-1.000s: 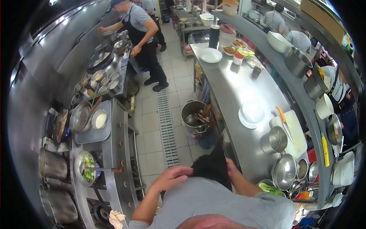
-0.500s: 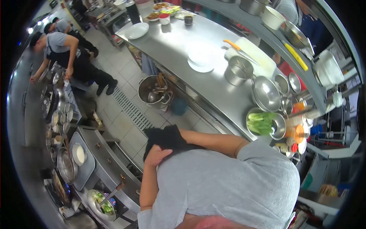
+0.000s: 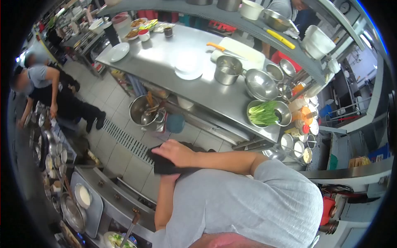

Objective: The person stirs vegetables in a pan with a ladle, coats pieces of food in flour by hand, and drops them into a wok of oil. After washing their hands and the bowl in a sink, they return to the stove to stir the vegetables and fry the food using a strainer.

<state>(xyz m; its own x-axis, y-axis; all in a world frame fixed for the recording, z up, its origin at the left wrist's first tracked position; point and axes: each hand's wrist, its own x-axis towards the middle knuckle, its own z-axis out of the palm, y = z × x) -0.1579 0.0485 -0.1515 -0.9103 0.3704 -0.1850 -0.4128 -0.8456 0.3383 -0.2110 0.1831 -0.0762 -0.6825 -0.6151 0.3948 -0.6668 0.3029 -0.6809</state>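
Observation:
A black cloth [image 3: 167, 166] is bunched at the front of the body, below the grey shirt. My right hand [image 3: 178, 153] lies over its top, with the fingers wrapped on the cloth. Under the cloth is my left hand [image 3: 170, 177], of which only a small part by the wrist shows; its fingers are hidden. At the lower left, a pan [image 3: 113, 239] holds pale and green vegetables with a ladle in it. Beside it a tray [image 3: 93, 213] bears a bowl [image 3: 83, 196] of white contents.
A steel table [image 3: 165, 89] carries plates, a pot [image 3: 228, 69], an orange-handled knife [image 3: 216, 46] and a bowl of greens [image 3: 263, 113]. A large pot [image 3: 144, 110] stands low beside it. Two people work at the left; another person is behind the shelf [image 3: 231, 18].
My right hand has come out from behind the black cloth onto its top. My left hand has gone mostly beneath it. The view has swung rightward, so the table appears farther left.

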